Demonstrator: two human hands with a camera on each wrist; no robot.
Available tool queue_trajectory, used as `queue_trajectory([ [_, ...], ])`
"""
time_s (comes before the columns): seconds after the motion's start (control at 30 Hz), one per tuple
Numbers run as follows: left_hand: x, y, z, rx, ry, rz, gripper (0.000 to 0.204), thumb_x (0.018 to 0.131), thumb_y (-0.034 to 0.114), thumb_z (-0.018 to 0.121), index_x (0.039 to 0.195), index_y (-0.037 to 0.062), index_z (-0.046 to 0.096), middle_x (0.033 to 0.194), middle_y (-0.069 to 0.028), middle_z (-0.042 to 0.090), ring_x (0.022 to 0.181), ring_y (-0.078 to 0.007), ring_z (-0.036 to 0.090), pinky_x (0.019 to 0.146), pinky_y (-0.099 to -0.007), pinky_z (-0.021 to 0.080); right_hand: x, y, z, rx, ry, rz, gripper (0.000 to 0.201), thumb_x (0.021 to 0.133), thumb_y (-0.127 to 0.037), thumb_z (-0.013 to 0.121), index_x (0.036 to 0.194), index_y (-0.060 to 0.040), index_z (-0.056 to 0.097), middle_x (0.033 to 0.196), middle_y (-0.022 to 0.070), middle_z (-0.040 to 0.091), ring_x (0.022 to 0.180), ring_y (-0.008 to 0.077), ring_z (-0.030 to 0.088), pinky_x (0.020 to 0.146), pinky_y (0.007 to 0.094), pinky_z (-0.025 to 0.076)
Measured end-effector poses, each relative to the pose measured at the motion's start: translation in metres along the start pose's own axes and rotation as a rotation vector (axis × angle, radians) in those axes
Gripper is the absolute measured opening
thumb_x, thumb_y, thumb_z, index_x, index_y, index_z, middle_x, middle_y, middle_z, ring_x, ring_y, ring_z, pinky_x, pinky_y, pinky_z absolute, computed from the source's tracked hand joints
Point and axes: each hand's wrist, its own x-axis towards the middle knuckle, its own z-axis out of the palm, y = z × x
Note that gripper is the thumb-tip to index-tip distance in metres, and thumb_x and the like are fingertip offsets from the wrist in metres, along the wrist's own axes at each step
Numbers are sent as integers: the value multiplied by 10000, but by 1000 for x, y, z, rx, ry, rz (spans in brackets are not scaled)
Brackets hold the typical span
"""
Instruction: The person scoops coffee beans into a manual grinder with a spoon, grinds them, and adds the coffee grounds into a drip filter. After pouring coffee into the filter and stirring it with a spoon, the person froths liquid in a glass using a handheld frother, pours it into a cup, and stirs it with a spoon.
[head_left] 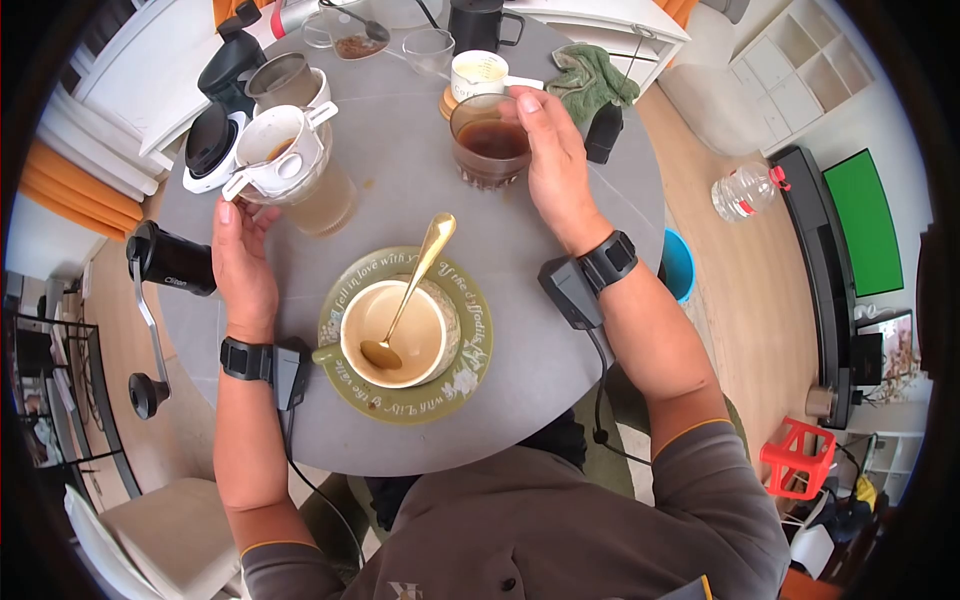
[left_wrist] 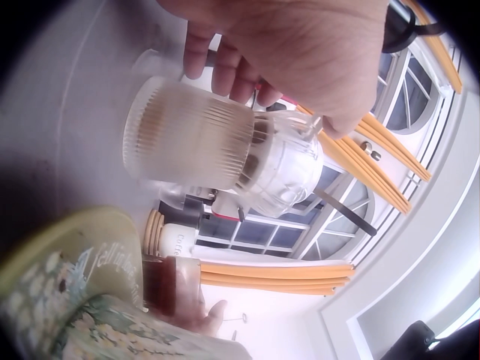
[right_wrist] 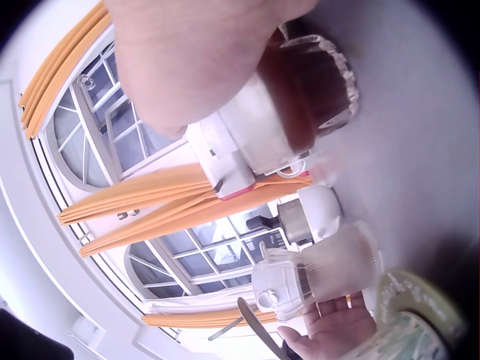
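Note:
My left hand point(head_left: 245, 265) is beside a ribbed glass point(head_left: 322, 203) of cloudy, pale liquid, its fingers reaching along the far side. A white coffee dripper point(head_left: 275, 152) with brown residue inside sits on that glass. My right hand point(head_left: 562, 165) is against the right side of a glass of dark brown drink point(head_left: 490, 145), thumb pointing up and fingers partly hidden. Between my forearms, a cream cup point(head_left: 425, 345) sits on a green saucer point(head_left: 345, 385) with printed words. A gold spoon point(head_left: 415, 275) leans in the cup.
A black hand grinder point(head_left: 172, 260) is at the left edge. Behind the glasses are a white scale point(head_left: 215, 170), a white measuring cup point(head_left: 480, 75), a black pitcher point(head_left: 480, 25) and a green cloth point(head_left: 590, 80). A blue bin point(head_left: 678, 265) stands on the floor at right.

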Motion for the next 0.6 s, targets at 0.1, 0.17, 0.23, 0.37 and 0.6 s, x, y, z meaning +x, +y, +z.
queue_trajectory([
  [0.1,0,1,0,1,0,1,544,1089,455,420,1423,39,530,1362,-85,592,1234,-191,559,1017,-378,449,-1,-1,0,-53,-15,8,552,1076,-464,484,1330,17,577,1209,146,682,1188,193,593,1087,332,405],
  [0.17,0,1,0,4,6,5,541,1091,450,417,1420,37,533,1361,-89,594,1235,-195,560,1018,-380,451,0,1,0,-41,-2,-2,543,1069,-459,510,1298,27,586,1180,125,673,1138,174,593,1033,315,427],
  [0.23,1,-1,-1,1,12,3,542,1094,443,418,1413,23,540,1362,-95,598,1232,-201,565,1027,-391,453,0,1,0,-29,9,-13,535,1061,-454,536,1267,37,596,1151,104,665,1087,155,593,980,298,450],
  [0.37,0,0,-1,-3,22,2,543,1094,438,425,1404,9,550,1361,-97,602,1232,-206,567,1030,-403,459,0,0,-2,-13,-11,12,520,1075,-443,507,1286,23,601,1175,113,682,1120,164,599,1022,314,437],
  [0.6,1,-2,0,0,16,4,547,1095,432,431,1406,-2,549,1356,-98,609,1218,-206,573,1014,-401,478,0,-2,-3,-59,-12,37,509,1088,-437,475,1308,0,615,1192,117,695,1149,168,602,1064,321,417],
])
